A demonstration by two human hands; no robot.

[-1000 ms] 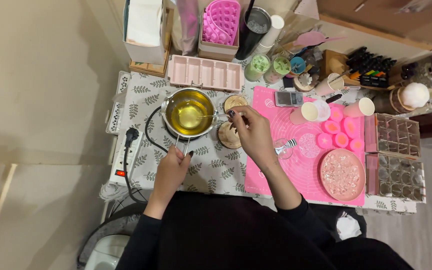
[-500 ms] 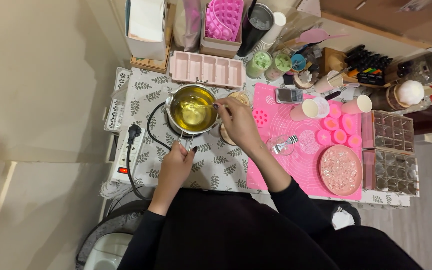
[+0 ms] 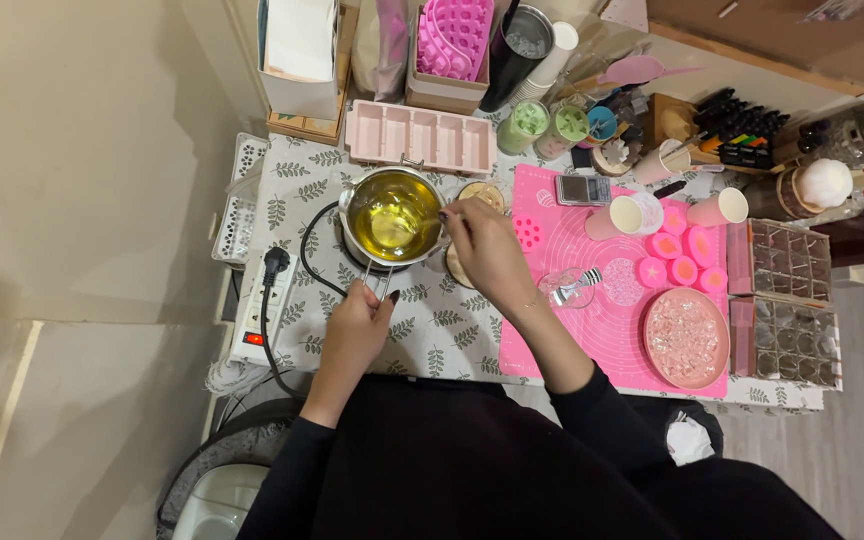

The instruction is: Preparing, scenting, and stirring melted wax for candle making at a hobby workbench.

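A small steel pot (image 3: pixel 349 212) of clear yellow liquid (image 3: pixel 392 218) sits on a dark hot plate on the leaf-patterned table cloth (image 3: pixel 432 330). My left hand (image 3: pixel 357 325) grips the pot's wire handle at its near side. My right hand (image 3: pixel 484 245) is closed on a thin metal stirrer (image 3: pixel 424 214) whose tip dips into the liquid from the right. Two round wooden coasters lie just right of the pot, partly hidden under my right hand.
A pink silicone mat (image 3: pixel 612 330) holds pink moulds (image 3: pixel 687 262), paper cups (image 3: pixel 624 216), a small scale (image 3: pixel 581 189), a glass and a pink plate of clear chunks (image 3: pixel 685 338). Clear grid boxes (image 3: pixel 790 300) stand at the right. A power strip (image 3: pixel 257 308) and cord lie left. A pink tray mould (image 3: pixel 420 138) and jars stand behind.
My right hand has moved left toward the pot, bringing the stirrer further into the liquid. My left hand stays on the handle. The camera view shifted slightly.
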